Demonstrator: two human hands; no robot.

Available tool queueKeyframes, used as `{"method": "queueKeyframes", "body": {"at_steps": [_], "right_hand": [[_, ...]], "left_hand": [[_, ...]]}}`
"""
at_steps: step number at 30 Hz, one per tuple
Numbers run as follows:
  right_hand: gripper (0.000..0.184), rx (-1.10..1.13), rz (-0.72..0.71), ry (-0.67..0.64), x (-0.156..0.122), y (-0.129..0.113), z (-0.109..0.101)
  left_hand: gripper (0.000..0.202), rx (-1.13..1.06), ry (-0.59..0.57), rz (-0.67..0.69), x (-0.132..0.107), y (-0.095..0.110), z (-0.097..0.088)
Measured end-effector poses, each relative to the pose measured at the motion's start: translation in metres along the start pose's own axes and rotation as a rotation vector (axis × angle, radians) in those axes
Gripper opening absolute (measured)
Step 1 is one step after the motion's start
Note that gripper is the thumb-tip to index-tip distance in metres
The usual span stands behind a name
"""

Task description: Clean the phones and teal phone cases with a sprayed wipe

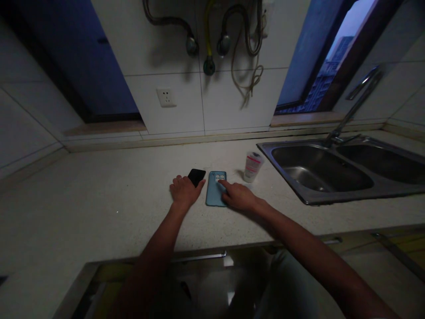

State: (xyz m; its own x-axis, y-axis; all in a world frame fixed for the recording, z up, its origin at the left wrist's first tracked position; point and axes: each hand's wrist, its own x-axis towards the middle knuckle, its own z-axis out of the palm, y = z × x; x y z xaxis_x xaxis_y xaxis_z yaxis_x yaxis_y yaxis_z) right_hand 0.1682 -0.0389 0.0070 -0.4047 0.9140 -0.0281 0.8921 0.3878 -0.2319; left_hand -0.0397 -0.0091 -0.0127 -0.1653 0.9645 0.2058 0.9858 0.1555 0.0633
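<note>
A black phone point(196, 176) lies on the counter under my left hand point(186, 191). My left fingers curl along its left side, and the thumb reaches along its right side; the hand hides its lower part. Just to the right lies a blue phone case point(214, 193), flat, with pale camera holes near its top. My right hand point(239, 196) rests at the case's right edge. Its index finger stretches out onto the case just below the holes, while the other fingers are bent and partly hidden.
A clear plastic cup point(253, 167) with pink print stands behind my right hand. Farther right, a steel double sink point(300, 188) with a tap point(352, 106) is set into the pale counter point(133, 199). A wall socket point(166, 97), hoses and valves are on the tiled wall.
</note>
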Motion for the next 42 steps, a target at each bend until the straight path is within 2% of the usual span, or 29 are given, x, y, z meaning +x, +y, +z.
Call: {"method": "queueKeyframes", "body": {"at_steps": [2,5,8,11,12,14,15,16,19,20,22,25,27,30,32,34,37,39,42], "right_hand": [[0.044,0.074,-0.003,0.107,0.002,0.003,-0.001],[0.036,0.274,-0.018,0.401,0.005,0.011,-0.005],[0.037,0.507,-0.043,0.833,0.003,0.025,-0.014],[0.036,0.633,0.016,1.260,0.002,0.046,-0.026],[0.036,0.634,0.041,1.384,0.002,0.055,-0.029],[0.039,0.610,0.133,1.525,0.003,0.071,-0.035],[0.042,0.593,0.187,1.521,0.005,0.078,-0.037],[0.046,0.595,0.229,1.460,0.007,0.084,-0.037],[0.055,0.721,0.282,1.086,0.014,0.095,-0.032],[0.053,0.739,0.281,0.992,0.016,0.096,-0.029],[0.046,0.709,0.271,0.888,0.017,0.097,-0.023],[0.040,0.634,0.287,0.862,0.015,0.098,-0.020],[0.041,0.693,0.290,0.892,0.014,0.096,-0.021],[0.045,1.045,0.262,0.906,0.015,0.088,-0.025],[0.047,1.339,0.245,0.837,0.016,0.078,-0.027],[0.047,1.542,0.207,0.732,0.017,0.065,-0.025],[0.048,1.683,0.160,0.611,0.020,0.045,-0.014],[0.048,1.739,0.147,0.577,0.022,0.037,-0.004],[0.046,1.834,0.146,0.517,0.025,0.035,0.006]], "left_hand": [[0.085,-0.033,0.041,-0.009,0.001,0.000,-0.001],[0.080,-0.095,0.149,0.036,0.003,0.002,-0.002],[0.064,-0.207,0.256,0.221,0.005,0.004,0.000],[0.048,-0.331,0.316,0.456,0.004,0.010,0.004],[0.045,-0.363,0.321,0.524,0.003,0.013,0.006],[0.042,-0.406,0.310,0.626,0.000,0.018,0.009],[0.041,-0.420,0.297,0.662,-0.002,0.020,0.011],[0.040,-0.431,0.280,0.692,-0.003,0.022,0.012],[0.037,-0.479,0.228,0.767,-0.005,0.024,0.014],[0.037,-0.502,0.220,0.781,-0.005,0.024,0.014],[0.036,-0.553,0.218,0.795,-0.005,0.024,0.014],[0.035,-0.635,0.215,0.797,-0.007,0.025,0.011],[0.036,-0.701,0.185,0.781,-0.009,0.027,0.009],[0.043,-0.842,0.098,0.693,-0.013,0.031,0.007],[0.055,-0.979,0.017,0.605,-0.016,0.033,0.006],[0.071,-1.088,-0.067,0.522,-0.018,0.035,0.005],[0.082,-1.031,-0.157,0.467,-0.021,0.036,0.002],[0.076,-0.930,-0.169,0.446,-0.021,0.035,0.000],[0.065,-0.890,-0.124,0.427,-0.022,0.033,-0.002]]}}
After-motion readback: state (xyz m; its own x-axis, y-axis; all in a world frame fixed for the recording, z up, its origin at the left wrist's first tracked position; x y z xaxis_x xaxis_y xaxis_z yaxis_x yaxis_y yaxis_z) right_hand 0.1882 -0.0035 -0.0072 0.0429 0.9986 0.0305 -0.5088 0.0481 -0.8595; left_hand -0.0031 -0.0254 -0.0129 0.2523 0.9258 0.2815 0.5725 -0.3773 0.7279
